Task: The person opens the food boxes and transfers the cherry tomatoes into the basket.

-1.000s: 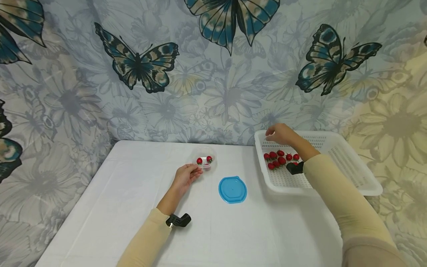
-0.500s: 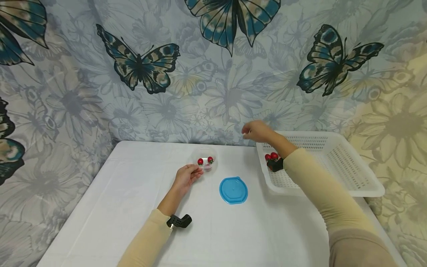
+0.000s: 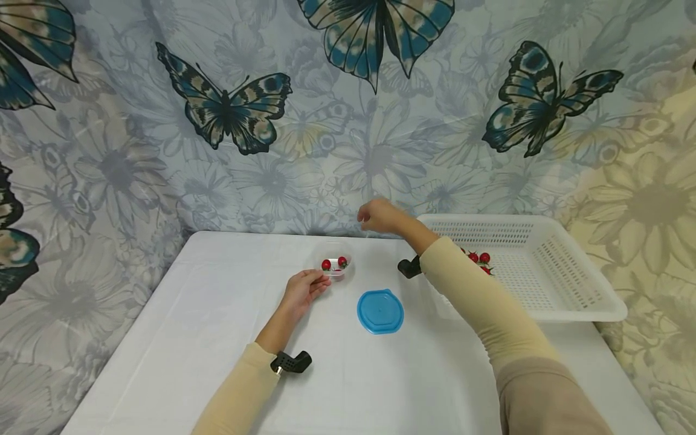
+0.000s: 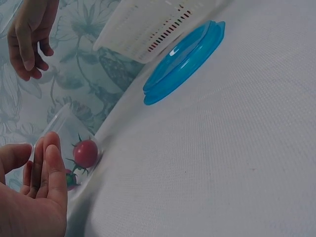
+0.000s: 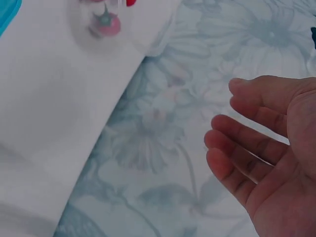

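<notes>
My left hand [image 3: 301, 294] is at the near side of a small clear plastic container [image 3: 334, 275], thumb and fingers on its rim. Inside it lie red cherry tomatoes [image 3: 342, 261] with green stems; one cherry tomato [image 4: 85, 153] shows plainly through the wall in the left wrist view. Up in the air, right of and beyond the container, is my right hand [image 3: 380, 216]. In the right wrist view its fingers [image 5: 232, 143] bend loosely, with nothing visible between them. A blue plastic lid [image 3: 380, 311] lies on the table, right of the container.
A white perforated basket [image 3: 565, 272] stands on the right of the white table [image 3: 217, 284]. More cherry tomatoes [image 3: 484, 258] sit in it, partly hidden behind my right sleeve [image 3: 478, 302]. A butterfly-patterned cloth [image 3: 375, 139] hangs behind the table.
My right hand has moved left, from over the basket to the air near the container. The right sleeve now covers part of the basket's tomatoes. My left hand has stayed at the container.
</notes>
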Demonstrator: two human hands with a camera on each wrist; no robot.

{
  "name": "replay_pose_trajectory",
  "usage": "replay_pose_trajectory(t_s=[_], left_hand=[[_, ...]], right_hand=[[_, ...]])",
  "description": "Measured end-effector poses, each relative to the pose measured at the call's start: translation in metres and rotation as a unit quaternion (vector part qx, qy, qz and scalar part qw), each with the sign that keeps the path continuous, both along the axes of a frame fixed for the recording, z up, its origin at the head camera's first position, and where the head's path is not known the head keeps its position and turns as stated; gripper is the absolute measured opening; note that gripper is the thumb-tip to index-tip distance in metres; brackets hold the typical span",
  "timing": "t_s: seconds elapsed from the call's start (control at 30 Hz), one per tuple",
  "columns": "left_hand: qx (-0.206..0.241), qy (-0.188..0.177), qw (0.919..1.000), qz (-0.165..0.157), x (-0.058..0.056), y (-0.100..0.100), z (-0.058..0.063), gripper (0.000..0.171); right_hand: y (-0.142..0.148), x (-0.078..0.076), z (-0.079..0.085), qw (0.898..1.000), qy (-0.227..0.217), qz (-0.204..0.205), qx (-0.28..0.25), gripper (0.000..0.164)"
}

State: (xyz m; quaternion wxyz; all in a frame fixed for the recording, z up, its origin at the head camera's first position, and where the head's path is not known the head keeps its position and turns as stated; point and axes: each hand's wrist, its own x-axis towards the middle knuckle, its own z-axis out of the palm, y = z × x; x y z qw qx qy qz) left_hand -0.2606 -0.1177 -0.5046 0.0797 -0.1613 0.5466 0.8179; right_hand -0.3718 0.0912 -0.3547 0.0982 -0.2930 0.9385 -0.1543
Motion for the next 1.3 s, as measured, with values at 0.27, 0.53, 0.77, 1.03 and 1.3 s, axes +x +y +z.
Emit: replay_pose_trajectory(t_s=[0.27, 0.53, 0.77, 1.03, 1.3], left_hand=[[-0.009, -0.009, 0.9999, -0.002, -0.001, 0.0, 0.001, 0.013], [-0.007, -0.009, 0.9999, -0.001, -0.002, -0.001, 0.0, 0.013], [-0.009, -0.004, 0.9999, -0.001, -0.002, -0.001, -0.001, 0.011], [-0.004, -0.001, 1.0, -0.007, -0.002, -0.001, -0.002, 0.01], [0.003, 0.008, 0.9999, -0.011, -0.003, -0.002, -0.001, 0.011]], right_hand=[[-0.031, 0.005, -0.019, 1.0, -0.02, 0.007, 0.014, 0.023], [-0.058, 0.006, -0.039, 0.999, -0.024, 0.028, 0.032, 0.025], [-0.078, 0.005, -0.053, 0.996, -0.016, 0.04, 0.075, 0.028], [-0.09, 0.011, -0.078, 0.996, -0.045, 0.038, 0.074, 0.025], [-0.093, 0.014, -0.093, 0.996, -0.052, 0.018, 0.069, 0.024]])
